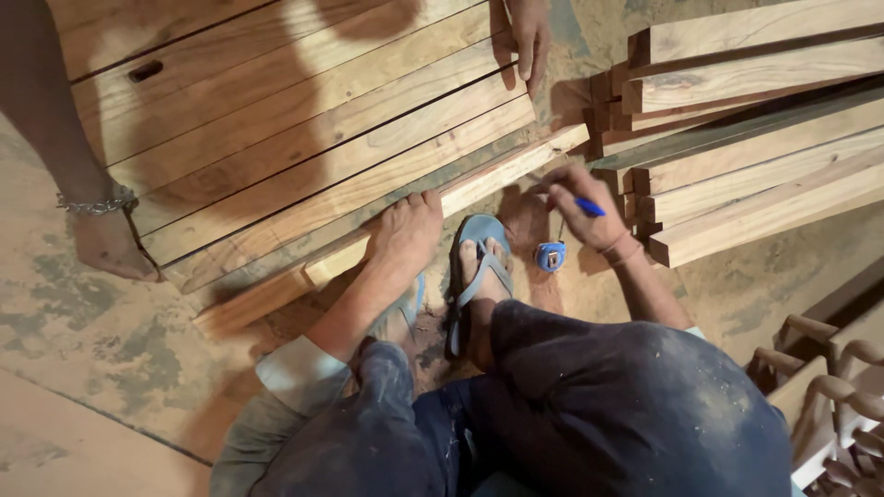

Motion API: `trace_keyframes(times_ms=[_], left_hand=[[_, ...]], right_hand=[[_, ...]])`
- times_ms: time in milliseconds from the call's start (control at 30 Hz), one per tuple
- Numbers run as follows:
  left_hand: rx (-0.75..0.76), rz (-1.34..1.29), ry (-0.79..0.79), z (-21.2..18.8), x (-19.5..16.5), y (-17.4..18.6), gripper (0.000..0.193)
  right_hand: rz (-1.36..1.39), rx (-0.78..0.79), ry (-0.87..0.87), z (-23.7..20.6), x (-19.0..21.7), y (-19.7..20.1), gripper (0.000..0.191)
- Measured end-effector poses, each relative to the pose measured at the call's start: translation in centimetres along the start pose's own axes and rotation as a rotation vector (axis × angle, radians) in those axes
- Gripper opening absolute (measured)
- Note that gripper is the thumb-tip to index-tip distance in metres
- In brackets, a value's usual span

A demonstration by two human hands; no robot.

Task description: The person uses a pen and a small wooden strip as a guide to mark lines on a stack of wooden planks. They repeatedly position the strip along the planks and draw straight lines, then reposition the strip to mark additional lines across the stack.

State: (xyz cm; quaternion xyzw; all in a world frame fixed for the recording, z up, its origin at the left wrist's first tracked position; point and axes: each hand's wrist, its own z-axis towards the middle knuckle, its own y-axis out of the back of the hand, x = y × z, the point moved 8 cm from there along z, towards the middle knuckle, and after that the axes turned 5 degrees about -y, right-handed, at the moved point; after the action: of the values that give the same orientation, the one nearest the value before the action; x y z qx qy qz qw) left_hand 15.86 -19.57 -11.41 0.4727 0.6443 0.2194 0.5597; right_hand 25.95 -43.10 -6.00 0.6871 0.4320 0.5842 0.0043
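Two hands work one long wooden batten (479,179) lying on the floor just ahead, its long axis running lower left to upper right. The left hand (405,235) presses flat and open on its middle; the right hand (580,202), closed around a blue pen (589,207), meets its pale, square-edged right end.

Person crouched on a dusty floor (110,368) in blue sandals. Left hand (405,235) lay flat, fingers spread, pressing on a long wooden strip (479,179) at the front edge of a set of planks (276,120) laid side by side. Right hand (580,204) gripped a blue pen (589,207), tip near the strip's end. A blue tape measure (551,256) sat on the floor just below that hand. Another person's hand (525,37) rested on the planks' far edge; their bare foot (106,241), with an ankle chain, stood at left. Stacked timber (755,138) lay at right.
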Motion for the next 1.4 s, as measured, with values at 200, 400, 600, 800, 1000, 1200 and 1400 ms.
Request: trace_keyframes(times_ms=[200, 400, 600, 800, 1000, 1200, 1400], left_hand=[[-0.068, 0.03, 0.002, 0.5, 0.3, -0.3, 0.026], [-0.092, -0.016, 0.006, -1.1, 2.1, 0.0, 0.024], [-0.056, 0.066, 0.007, -9.2, 7.2, 4.2, 0.036], [0.252, -0.143, 0.304, -20.3, 15.0, 6.3, 0.039], [-0.122, -0.01, 0.128, -25.3, 16.8, 9.2, 0.057], [-0.023, -0.003, 0.224, -26.1, 17.5, 7.8, 0.041], [-0.042, -0.054, 0.23, -26.8, 17.3, 8.1, 0.037]], right_hand=[[-0.147, -0.308, -0.176, -2.2, 3.1, 5.3, 0.018], [-0.675, -0.164, 0.56, 1.6, 12.9, -4.3, 0.028], [-0.564, 0.345, 0.712, 4.4, 15.8, -17.9, 0.04], [-0.455, 0.482, 0.775, 3.1, 20.1, -27.6, 0.047], [-0.413, 0.484, 0.743, 2.3, 23.3, -30.7, 0.047], [-0.434, 0.469, 0.697, 1.9, 23.0, -30.2, 0.047], [-0.42, 0.431, 0.699, 1.4, 22.6, -30.5, 0.04]])
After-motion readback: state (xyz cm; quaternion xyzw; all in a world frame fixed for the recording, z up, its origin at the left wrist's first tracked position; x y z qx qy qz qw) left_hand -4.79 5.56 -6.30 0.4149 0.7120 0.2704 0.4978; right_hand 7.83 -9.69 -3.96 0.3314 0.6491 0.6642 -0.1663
